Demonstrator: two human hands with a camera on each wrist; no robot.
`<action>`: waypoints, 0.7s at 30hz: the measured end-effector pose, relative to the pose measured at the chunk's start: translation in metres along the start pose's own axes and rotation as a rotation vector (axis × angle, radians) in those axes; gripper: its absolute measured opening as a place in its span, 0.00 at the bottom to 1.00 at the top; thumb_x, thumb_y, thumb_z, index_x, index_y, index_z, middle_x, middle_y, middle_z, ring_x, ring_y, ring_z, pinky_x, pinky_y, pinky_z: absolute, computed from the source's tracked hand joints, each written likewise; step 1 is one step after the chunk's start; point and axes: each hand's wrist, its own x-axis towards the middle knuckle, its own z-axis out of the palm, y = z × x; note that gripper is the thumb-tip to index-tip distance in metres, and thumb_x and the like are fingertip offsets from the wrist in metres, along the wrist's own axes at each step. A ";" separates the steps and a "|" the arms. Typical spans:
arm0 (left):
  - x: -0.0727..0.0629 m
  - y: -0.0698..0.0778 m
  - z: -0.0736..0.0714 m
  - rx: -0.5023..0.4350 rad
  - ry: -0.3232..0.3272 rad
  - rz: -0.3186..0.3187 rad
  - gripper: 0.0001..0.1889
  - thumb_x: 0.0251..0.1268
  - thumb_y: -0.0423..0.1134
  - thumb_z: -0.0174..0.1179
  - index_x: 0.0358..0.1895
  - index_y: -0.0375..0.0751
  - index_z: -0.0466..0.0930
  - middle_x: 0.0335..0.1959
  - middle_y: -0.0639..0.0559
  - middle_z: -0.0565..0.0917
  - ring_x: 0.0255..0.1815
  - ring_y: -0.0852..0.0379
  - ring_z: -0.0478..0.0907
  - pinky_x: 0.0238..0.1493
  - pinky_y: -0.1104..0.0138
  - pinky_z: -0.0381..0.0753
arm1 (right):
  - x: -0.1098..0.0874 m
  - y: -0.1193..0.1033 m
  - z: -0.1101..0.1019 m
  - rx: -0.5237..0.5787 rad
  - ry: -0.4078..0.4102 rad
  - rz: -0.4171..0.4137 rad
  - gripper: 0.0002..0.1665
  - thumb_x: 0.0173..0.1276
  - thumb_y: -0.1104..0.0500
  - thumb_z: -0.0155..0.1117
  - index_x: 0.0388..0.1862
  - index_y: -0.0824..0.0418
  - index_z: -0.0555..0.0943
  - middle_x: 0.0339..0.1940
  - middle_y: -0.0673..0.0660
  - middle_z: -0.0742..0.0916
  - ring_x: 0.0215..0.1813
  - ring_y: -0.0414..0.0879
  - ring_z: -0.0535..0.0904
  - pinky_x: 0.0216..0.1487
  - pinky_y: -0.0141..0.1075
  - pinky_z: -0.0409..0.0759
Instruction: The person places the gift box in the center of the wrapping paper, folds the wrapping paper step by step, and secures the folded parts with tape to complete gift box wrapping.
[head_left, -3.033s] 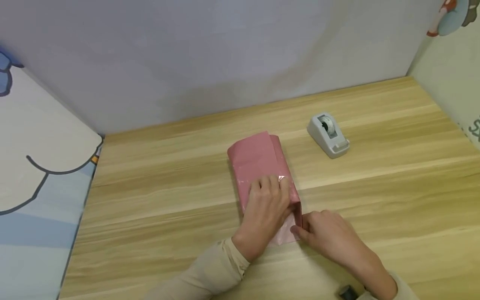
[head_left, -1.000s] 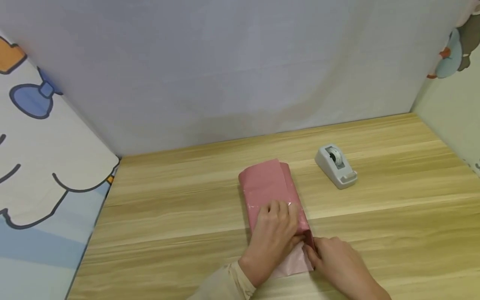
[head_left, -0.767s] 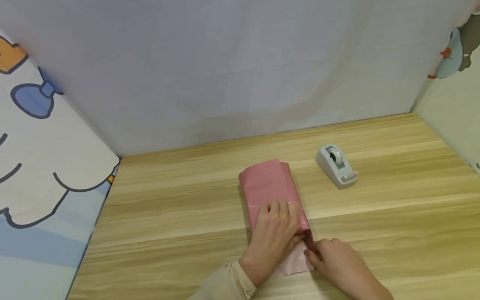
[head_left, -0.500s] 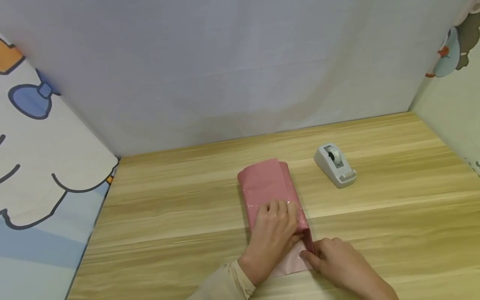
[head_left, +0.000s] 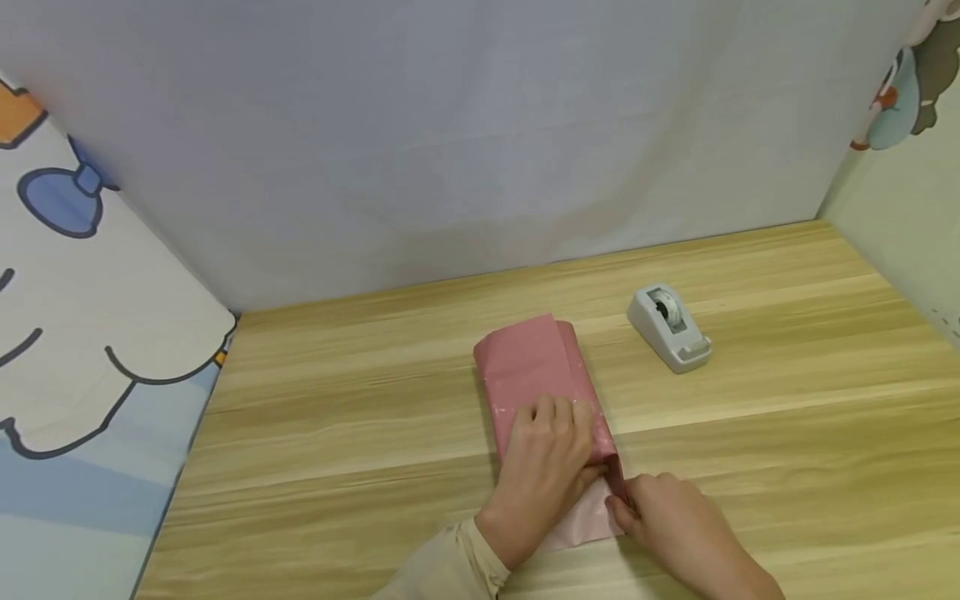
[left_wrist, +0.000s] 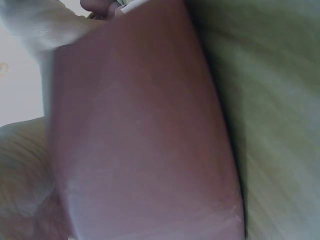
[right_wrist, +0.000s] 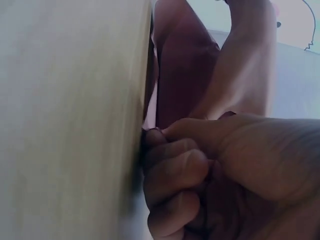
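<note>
A flat parcel in glossy pink wrapping paper point(head_left: 525, 358) lies on the table, its long side pointing away from me. At its near end a paler pink flap point(head_left: 588, 521) spreads out on the wood. My left hand point(head_left: 543, 475) holds the parcel from above with bent fingers, its thumb at the near end. At the near right corner my right hand point(head_left: 678, 521) pinches the edge of the paper between thumb and curled fingers. Pink paper point(left_wrist: 140, 130) fills much of the left wrist view. What the paper wraps is hidden.
A grey tape dispenser point(head_left: 670, 327) with a roll of tape stands to the right behind the parcel. The wood-grain table point(head_left: 337, 433) meets a pale back wall point(head_left: 450, 142) and printed side panels.
Since three seconds ago the head view has shifted, so the table sits lower in it. Both hands keep their hold on the parcel; the right thumb has shifted slightly at the corner.
</note>
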 end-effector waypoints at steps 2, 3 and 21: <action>0.000 -0.001 0.000 -0.013 -0.001 0.000 0.37 0.47 0.82 0.64 0.28 0.51 0.65 0.22 0.60 0.70 0.25 0.62 0.67 0.28 0.71 0.67 | -0.002 0.001 -0.001 0.023 -0.016 -0.002 0.24 0.67 0.57 0.70 0.15 0.51 0.69 0.12 0.45 0.68 0.18 0.39 0.62 0.19 0.32 0.59; 0.000 -0.001 -0.001 -0.021 -0.002 -0.001 0.37 0.47 0.81 0.64 0.28 0.51 0.65 0.22 0.60 0.70 0.25 0.62 0.67 0.28 0.70 0.67 | -0.002 0.002 -0.002 0.034 -0.025 -0.007 0.24 0.68 0.57 0.70 0.15 0.51 0.70 0.12 0.44 0.68 0.18 0.39 0.62 0.19 0.32 0.59; -0.003 -0.038 -0.008 -0.384 -0.184 0.129 0.27 0.57 0.63 0.74 0.46 0.48 0.77 0.40 0.58 0.80 0.43 0.58 0.77 0.43 0.67 0.80 | 0.003 -0.010 -0.028 0.092 0.217 -0.101 0.17 0.62 0.53 0.80 0.38 0.51 0.77 0.27 0.43 0.82 0.28 0.34 0.73 0.27 0.30 0.71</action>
